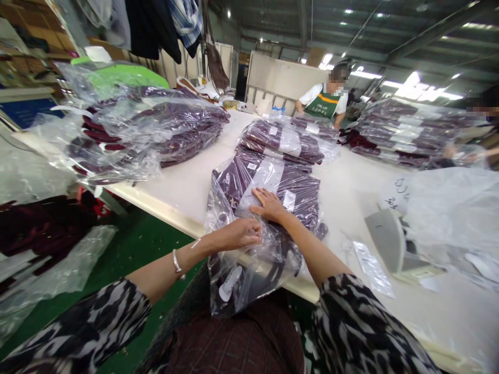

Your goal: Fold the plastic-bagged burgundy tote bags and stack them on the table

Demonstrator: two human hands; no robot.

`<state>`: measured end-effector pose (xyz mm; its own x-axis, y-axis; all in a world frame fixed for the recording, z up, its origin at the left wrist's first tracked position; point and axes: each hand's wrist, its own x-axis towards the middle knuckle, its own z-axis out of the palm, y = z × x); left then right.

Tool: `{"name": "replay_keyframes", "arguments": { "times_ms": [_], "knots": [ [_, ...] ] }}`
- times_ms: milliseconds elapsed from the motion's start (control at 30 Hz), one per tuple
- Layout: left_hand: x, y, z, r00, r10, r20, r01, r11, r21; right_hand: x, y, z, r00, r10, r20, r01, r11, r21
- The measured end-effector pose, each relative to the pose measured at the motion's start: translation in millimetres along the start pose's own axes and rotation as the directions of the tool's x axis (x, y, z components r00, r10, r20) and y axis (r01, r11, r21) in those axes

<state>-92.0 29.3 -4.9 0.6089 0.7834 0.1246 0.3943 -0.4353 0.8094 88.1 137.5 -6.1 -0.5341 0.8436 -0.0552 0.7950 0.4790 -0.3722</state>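
Observation:
A dark maroon folded garment (230,179) lies inside a clear plastic bag (249,291), whose near end hangs over the table edge. My right hand (270,205) rests flat on top of the bag, fingers spread over a pale strip across the garment. Just nearer to me, my left hand (246,234) is closed, its curled fingers gathered at the plastic. A white oval tag (230,283) shows through the hanging end. Small white labels (289,200) are visible on the garment.
Behind it lie more bagged garments (273,137). Bagged stacks stand at left (183,130) and right (413,127). A grey-white holder (388,236), a label strip (372,267) and plastic sheeting (456,208) lie on the right. A co-worker (325,101) stands across the table (175,192).

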Motion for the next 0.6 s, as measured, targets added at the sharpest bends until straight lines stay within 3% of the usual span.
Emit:
{"name": "replay_keyframes", "arguments": {
  "times_ms": [100, 167, 333, 433, 533, 600],
  "knots": [
    [-2, 0, -19.2, 0.988, 0.152, 0.010, -0.152, 0.980, 0.130, -17, -1, -13, 0.983, 0.005, -0.182, 0.030, 0.981, 0.190],
    [0, -3, -30.2, 0.986, 0.163, 0.029, -0.166, 0.971, 0.175, -36, -4, -21, 0.965, 0.037, -0.260, 0.024, 0.974, 0.227],
    [10, -13, -35.1, 0.978, 0.180, 0.102, -0.194, 0.970, 0.147, -67, -25, -23, 0.987, 0.156, -0.038, -0.151, 0.982, 0.111],
    [18, -20, -30.1, 0.981, 0.179, 0.078, -0.186, 0.978, 0.092, -64, -33, -20, 0.963, 0.268, 0.025, -0.267, 0.941, 0.208],
    [28, -26, -22.7, 0.996, 0.046, -0.078, -0.036, 0.992, 0.118, -60, -30, -18, 0.909, 0.388, 0.153, -0.410, 0.766, 0.494],
    [35, -29, -15.7, 0.977, -0.008, -0.214, 0.058, 0.972, 0.228, -60, -25, -17, 0.880, 0.428, 0.204, -0.449, 0.612, 0.651]
  ]
}}
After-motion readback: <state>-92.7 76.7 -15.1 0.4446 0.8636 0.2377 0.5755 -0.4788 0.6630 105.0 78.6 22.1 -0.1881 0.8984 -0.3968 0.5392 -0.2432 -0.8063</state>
